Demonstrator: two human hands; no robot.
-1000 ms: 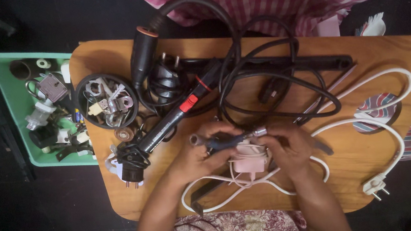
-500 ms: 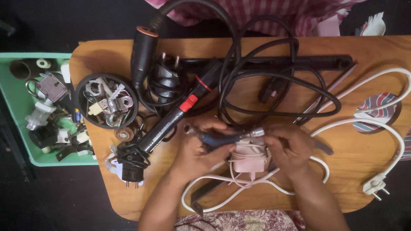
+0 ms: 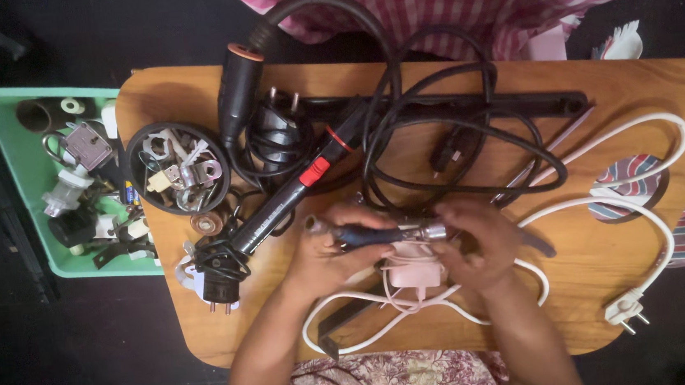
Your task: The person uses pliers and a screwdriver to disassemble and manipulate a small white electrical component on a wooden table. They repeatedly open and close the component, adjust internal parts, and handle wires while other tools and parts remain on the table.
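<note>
At centre frame the left hand [image 3: 333,255] wraps around the dark handle of a screwdriver [image 3: 375,235], while the right hand [image 3: 479,242] pinches its metal tip end; the tip itself is lost behind the fingers. Just below, a small pink-white adapter [image 3: 417,270] is half hidden by both hands. Black cables [image 3: 453,137] tangle above. A green tray [image 3: 15,176] sits at far left, its small parts hard to make out.

Green tray [image 3: 11,176], possibly hardware-filled round dish [image 3: 134,153]
</note>
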